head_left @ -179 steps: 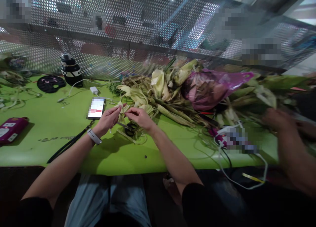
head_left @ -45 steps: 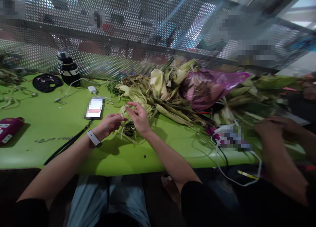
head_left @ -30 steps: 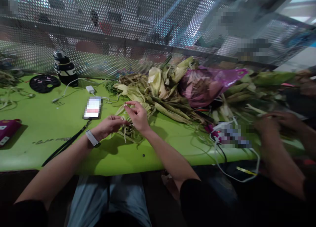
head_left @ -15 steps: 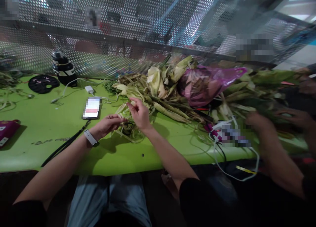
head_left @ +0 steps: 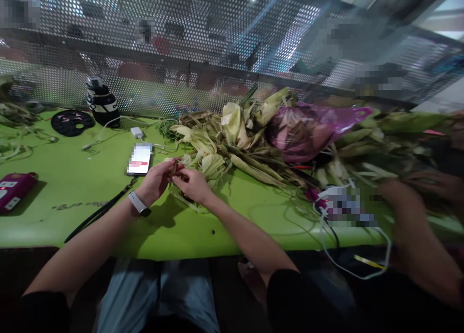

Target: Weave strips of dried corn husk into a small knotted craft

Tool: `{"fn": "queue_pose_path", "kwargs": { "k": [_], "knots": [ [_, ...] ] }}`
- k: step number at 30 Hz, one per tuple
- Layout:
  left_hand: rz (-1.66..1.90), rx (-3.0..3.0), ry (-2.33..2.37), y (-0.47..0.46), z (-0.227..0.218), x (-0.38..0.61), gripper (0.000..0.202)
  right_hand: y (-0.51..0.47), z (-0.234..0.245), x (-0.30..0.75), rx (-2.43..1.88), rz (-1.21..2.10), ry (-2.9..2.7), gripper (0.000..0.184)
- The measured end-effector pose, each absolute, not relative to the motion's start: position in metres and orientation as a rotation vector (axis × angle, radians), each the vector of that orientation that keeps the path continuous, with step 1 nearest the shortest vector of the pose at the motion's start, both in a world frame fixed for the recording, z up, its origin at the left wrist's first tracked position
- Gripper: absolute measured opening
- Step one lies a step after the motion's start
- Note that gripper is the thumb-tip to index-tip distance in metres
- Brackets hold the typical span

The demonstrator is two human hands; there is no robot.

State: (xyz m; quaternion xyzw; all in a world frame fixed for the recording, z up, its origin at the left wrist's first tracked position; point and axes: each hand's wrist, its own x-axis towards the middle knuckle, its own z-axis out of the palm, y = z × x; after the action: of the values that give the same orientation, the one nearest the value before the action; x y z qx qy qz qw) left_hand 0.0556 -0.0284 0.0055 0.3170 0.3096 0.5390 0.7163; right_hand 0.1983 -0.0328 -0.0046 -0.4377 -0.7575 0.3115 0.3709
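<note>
My left hand [head_left: 158, 178], with a pale watch strap at its wrist, is closed with thumb and fingers pinched together. My right hand [head_left: 194, 184] meets it fingertip to fingertip, also closed. A small length of corn husk strip shows between the two sets of fingers, partly hidden by them. Loose pale strips [head_left: 188, 203] lie on the green tabletop [head_left: 152, 236] under my hands. Just beyond them spreads a heap of corn husks [head_left: 253, 166], some pale and leafy, others brown and dry.
A pink plastic bag [head_left: 300, 135] rests among the husks. To the left are a phone [head_left: 139, 159] with a black strap, a black bottle [head_left: 102, 103], a black fan-like disc [head_left: 72, 123] and a purple box [head_left: 14, 192]. On the right, a co-worker's hands [head_left: 402, 197] sit beyond white cables.
My left hand has turned upward and moved against my right hand; they were apart before. My right hand has come down and left, its fingers now closed on the strip.
</note>
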Motion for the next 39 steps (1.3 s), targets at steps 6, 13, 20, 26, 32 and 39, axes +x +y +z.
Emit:
{"fn": "queue_pose_path", "kwargs": {
  "k": [6, 13, 20, 26, 32, 39],
  "knots": [
    [1.236, 0.701, 0.665, -0.023, -0.004, 0.055, 0.023, -0.037, -0.002, 0.195, -0.983, 1.084, -1.746, 0.02],
    [1.276, 0.641, 0.663, -0.027, 0.003, 0.056, 0.014, -0.038, -0.004, 0.197, -0.927, 1.179, -1.815, 0.017],
    [1.347, 0.626, 0.727, -0.03, 0.007, 0.059, 0.009, -0.036, -0.005, 0.198, -0.881, 1.239, -1.881, 0.014],
    [1.258, 0.774, 0.781, -0.028, 0.005, 0.053, 0.019, -0.041, 0.008, 0.204, -0.938, 1.027, -1.986, 0.019],
    [1.083, 1.166, 0.882, -0.033, 0.01, 0.052, 0.024, -0.032, 0.027, 0.227, -1.019, 0.455, -1.523, 0.027],
    [1.038, 1.565, 0.821, -0.037, 0.013, 0.053, 0.027, -0.012, 0.017, 0.222, -1.04, 1.082, -1.606, 0.035]
  ]
}}
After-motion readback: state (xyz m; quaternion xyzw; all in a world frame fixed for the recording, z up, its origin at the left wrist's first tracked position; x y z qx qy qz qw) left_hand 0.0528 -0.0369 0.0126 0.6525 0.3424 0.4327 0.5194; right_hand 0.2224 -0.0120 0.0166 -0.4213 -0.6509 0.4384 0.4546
